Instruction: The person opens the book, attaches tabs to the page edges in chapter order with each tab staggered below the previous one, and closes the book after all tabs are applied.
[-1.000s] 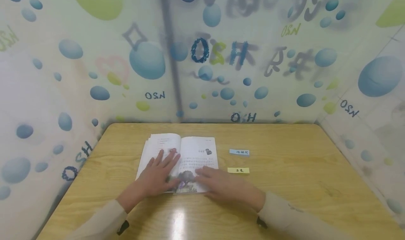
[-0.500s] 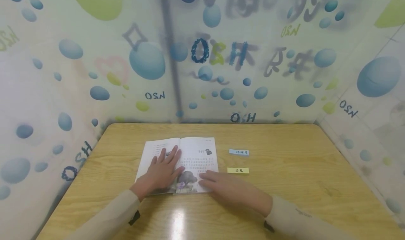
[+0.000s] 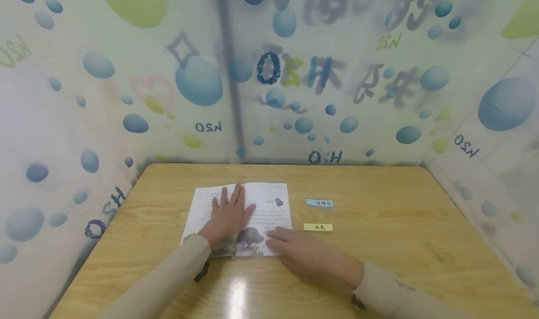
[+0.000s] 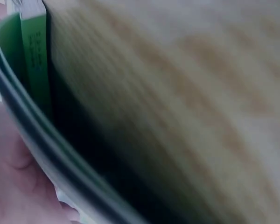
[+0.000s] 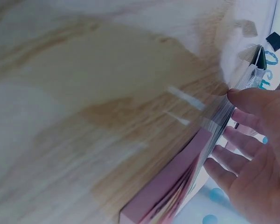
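Note:
An open book (image 3: 269, 197) lies on the wooden table, left of the middle, with printed text and a tree picture across its lower pages. Spread over the inner left page and the fold is my left hand (image 3: 229, 221), fingers extended. My right hand (image 3: 313, 256) rests at the lower right corner of the right page. The right wrist view shows its fingers (image 5: 233, 161) extended alongside the page edges, thumb tip at the edge. Beside the left hand (image 4: 18, 177), the left wrist view shows the book's green cover (image 4: 37, 70) close up.
Right of the book lie a blue paper strip (image 3: 319, 203) and a yellow paper strip (image 3: 318, 227), both with handwriting. Behind and beside the table (image 3: 379, 197) stand walls (image 3: 353, 141) patterned with blue bubbles.
My left hand has slid right and away from me, from the left page to the fold. The left pages lie flatter. My right hand has shifted slightly right.

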Action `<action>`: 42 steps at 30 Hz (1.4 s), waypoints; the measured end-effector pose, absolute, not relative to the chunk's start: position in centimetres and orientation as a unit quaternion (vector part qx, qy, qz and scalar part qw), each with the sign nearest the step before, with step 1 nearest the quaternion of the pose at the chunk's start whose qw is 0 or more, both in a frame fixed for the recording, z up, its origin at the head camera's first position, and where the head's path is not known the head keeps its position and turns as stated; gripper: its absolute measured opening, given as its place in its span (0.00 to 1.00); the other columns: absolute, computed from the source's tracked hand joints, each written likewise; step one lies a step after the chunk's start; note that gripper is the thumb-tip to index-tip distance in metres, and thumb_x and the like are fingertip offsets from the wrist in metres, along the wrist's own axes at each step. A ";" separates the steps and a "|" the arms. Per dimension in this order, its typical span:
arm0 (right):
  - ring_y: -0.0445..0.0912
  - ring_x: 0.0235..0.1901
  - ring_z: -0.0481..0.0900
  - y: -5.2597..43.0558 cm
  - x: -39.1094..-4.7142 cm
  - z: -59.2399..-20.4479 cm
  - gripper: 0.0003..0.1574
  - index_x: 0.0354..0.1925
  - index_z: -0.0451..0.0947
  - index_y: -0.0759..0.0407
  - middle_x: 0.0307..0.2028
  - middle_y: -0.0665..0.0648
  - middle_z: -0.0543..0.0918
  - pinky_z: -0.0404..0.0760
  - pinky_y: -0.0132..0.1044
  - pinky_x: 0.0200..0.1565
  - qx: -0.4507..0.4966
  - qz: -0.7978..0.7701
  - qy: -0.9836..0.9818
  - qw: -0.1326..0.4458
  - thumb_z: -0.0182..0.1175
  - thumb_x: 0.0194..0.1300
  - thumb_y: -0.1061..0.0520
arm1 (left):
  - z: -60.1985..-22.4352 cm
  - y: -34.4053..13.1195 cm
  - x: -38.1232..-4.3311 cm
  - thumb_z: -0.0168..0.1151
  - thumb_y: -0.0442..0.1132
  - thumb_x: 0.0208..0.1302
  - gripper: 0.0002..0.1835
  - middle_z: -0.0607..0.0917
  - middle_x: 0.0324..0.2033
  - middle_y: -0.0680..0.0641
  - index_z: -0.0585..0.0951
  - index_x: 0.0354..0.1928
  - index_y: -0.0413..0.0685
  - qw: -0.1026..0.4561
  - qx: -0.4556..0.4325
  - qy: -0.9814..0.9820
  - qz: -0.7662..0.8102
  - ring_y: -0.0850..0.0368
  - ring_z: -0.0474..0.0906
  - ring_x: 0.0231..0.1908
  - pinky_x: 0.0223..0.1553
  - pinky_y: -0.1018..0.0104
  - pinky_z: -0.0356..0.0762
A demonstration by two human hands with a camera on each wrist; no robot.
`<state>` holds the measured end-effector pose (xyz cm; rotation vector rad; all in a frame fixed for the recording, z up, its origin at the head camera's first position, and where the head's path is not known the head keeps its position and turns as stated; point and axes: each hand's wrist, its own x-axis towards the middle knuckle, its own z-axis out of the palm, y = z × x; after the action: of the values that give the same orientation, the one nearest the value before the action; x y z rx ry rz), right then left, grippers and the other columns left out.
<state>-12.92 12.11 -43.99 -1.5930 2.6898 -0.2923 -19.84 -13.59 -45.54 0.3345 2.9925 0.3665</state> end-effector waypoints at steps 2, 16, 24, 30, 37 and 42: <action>0.51 0.69 0.68 12.1 -12.9 -43.9 0.29 0.71 0.70 0.56 0.71 0.57 0.70 0.66 0.45 0.67 -0.505 -0.093 0.858 0.003 0.59 0.75 0.54 | -45.6 -13.5 -20.3 0.34 0.61 0.80 0.41 0.45 0.79 0.39 0.49 0.80 0.36 0.058 0.105 0.985 0.125 0.26 0.35 0.74 0.68 0.26 0.38; 0.52 0.72 0.63 11.9 -12.5 -43.3 0.32 0.74 0.66 0.56 0.74 0.57 0.64 0.65 0.46 0.68 -0.479 -0.093 0.871 0.066 0.56 0.77 0.52 | -47.1 -14.7 -19.7 0.29 0.66 0.78 0.45 0.33 0.79 0.40 0.36 0.80 0.41 0.103 0.131 0.978 0.126 0.31 0.27 0.74 0.69 0.30 0.27; 0.54 0.73 0.60 12.0 -12.2 -43.1 0.33 0.75 0.65 0.57 0.75 0.57 0.61 0.62 0.49 0.69 -0.473 -0.086 0.874 0.075 0.55 0.77 0.52 | -46.6 -14.8 -17.3 0.35 0.61 0.80 0.44 0.38 0.78 0.35 0.41 0.79 0.34 0.083 0.165 0.977 0.108 0.30 0.34 0.75 0.70 0.30 0.34; 0.53 0.74 0.58 11.8 -12.3 -43.4 0.34 0.76 0.63 0.56 0.76 0.56 0.59 0.61 0.48 0.70 -0.473 -0.087 0.873 0.084 0.54 0.77 0.51 | -47.2 -15.4 -16.1 0.32 0.64 0.79 0.46 0.38 0.78 0.34 0.41 0.79 0.32 0.071 0.178 0.977 0.099 0.31 0.34 0.75 0.70 0.31 0.34; 0.54 0.74 0.58 11.7 -12.3 -43.6 0.34 0.76 0.62 0.57 0.76 0.57 0.59 0.60 0.49 0.70 -0.474 -0.081 0.873 0.081 0.54 0.77 0.51 | -46.5 -15.5 -14.4 0.31 0.64 0.79 0.46 0.38 0.78 0.35 0.40 0.79 0.32 0.068 0.183 0.977 0.087 0.34 0.34 0.76 0.71 0.34 0.35; 0.56 0.73 0.58 11.7 -12.2 -43.6 0.35 0.76 0.62 0.60 0.76 0.59 0.59 0.59 0.49 0.71 -0.474 -0.072 0.874 0.076 0.53 0.78 0.51 | -46.4 -15.5 -13.1 0.33 0.64 0.79 0.46 0.38 0.78 0.33 0.40 0.78 0.30 0.061 0.194 0.975 0.089 0.33 0.32 0.75 0.71 0.35 0.35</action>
<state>-12.23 11.75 -43.61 -1.4221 2.6197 -0.2171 -13.08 -15.50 -46.44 0.5855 2.9506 0.2678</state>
